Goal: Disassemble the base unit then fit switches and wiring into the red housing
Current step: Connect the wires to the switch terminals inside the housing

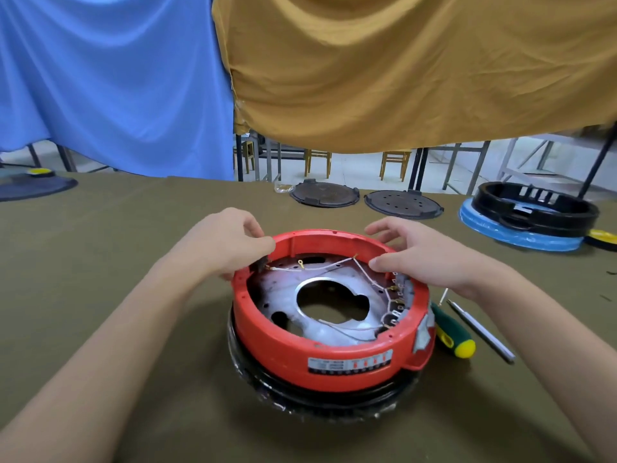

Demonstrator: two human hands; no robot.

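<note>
The red housing (pixel 293 349), a round ring with a printed label on its front, sits on a black base ring (pixel 320 397) in the middle of the table. Inside it lies a metal plate (pixel 283 295) with a large hole, and thin white wires (pixel 337 266) run across to a row of switch terminals (pixel 395 304) on the right wall. My left hand (pixel 227 243) pinches a small dark part at the housing's far left rim. My right hand (pixel 420 255) rests on the far right rim, thumb pressed on a wire.
A green and yellow screwdriver (pixel 452 332) and a thin metal tool (pixel 480 330) lie right of the housing. Two dark round plates (pixel 324 194) (pixel 402 203) lie at the table's far edge. A black ring on a blue ring (pixel 531 212) stands far right. Cloths hang behind.
</note>
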